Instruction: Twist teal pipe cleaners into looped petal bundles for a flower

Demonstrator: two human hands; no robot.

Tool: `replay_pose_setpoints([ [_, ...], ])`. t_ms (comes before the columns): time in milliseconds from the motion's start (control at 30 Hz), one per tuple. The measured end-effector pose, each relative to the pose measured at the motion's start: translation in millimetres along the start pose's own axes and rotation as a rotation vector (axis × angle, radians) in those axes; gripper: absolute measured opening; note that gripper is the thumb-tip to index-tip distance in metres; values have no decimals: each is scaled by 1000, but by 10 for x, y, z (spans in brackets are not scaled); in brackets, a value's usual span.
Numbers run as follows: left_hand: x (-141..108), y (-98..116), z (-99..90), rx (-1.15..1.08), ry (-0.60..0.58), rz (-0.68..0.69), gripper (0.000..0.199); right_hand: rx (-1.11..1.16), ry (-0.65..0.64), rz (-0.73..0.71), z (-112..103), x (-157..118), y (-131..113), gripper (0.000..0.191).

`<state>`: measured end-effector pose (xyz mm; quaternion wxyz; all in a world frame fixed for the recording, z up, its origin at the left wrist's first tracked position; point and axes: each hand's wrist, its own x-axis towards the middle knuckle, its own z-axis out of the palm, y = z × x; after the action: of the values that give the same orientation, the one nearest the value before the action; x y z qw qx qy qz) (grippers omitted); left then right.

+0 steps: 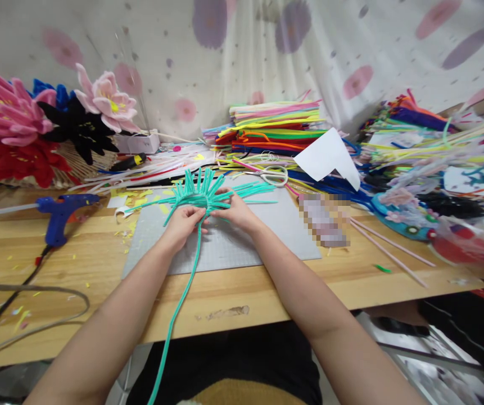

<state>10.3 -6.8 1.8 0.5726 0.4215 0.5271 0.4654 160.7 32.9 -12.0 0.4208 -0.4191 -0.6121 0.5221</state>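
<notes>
Both of my hands hold a ring of teal pipe cleaners (197,199) over the grey cutting mat. Its many short stems fan outward at the top and sides. My left hand (186,224) pinches the ring's near left edge. On the right side, my right hand (235,211) has its fingers closed around the bent stems. One long teal strand (178,312) hangs from between the hands, over the table's front edge. More straight teal pipe cleaners (262,190) lie behind my right hand. My fingers hide the near part of the ring.
A blue glue gun (58,214) lies at left with its cord. Scissors (277,175) and a white paper piece (330,160) sit behind the cutting mat (275,242). Bundles of coloured pipe cleaners (275,126) are piled at the back. Fuzzy flowers (9,112) stand at far left.
</notes>
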Motion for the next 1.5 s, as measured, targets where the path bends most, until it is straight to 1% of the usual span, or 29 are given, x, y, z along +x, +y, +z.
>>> replay_pose_setpoints([
  [167,49,-66,-2,26,11,1,38,56,47,60,53,-7,14,53],
  [233,55,-80,-5,55,62,19,37,108,70,78,82,-3,9,53],
  [300,32,-73,-1,158,191,120,34,148,112,84,107,1,3,53],
  [367,-22,-51,12,345,339,305,30,171,151,82,123,5,3,52],
  [400,-54,-39,22,453,383,405,29,184,162,82,127,7,8,52],
  [467,-109,-20,42,619,363,503,25,204,181,81,131,15,26,53],
  [533,-133,-17,54,705,331,550,19,204,212,76,131,26,49,55],
  [600,-122,-29,54,725,330,577,16,191,243,75,133,36,66,56],
  [667,-92,-46,46,703,345,591,15,186,241,74,139,41,69,55],
  [733,-61,-62,40,680,351,584,14,178,226,68,147,41,58,55],
  [800,-35,-76,39,641,355,543,12,169,198,54,153,35,38,55],
  [867,-8,-89,44,527,335,450,12,149,166,28,154,26,16,54],
  [1000,64,-112,31,156,208,201,14,30,101,-90,140,-5,-13,49],
  [1067,96,-120,2,120,142,128,15,-60,74,-143,134,-23,-13,47],
  [1133,109,-125,-35,202,81,108,15,-141,49,-167,135,-36,-5,45],
  [1167,106,-125,-52,267,61,119,14,-169,38,-171,137,-39,1,44],
  [1233,85,-118,-75,439,58,190,10,-183,26,-174,143,-36,12,44],
  [1400,15,-63,-62,958,152,411,7,-90,36,-135,151,-3,20,48],
  [1500,3,-43,-48,1109,195,504,10,-14,9,-93,136,10,22,49],
])
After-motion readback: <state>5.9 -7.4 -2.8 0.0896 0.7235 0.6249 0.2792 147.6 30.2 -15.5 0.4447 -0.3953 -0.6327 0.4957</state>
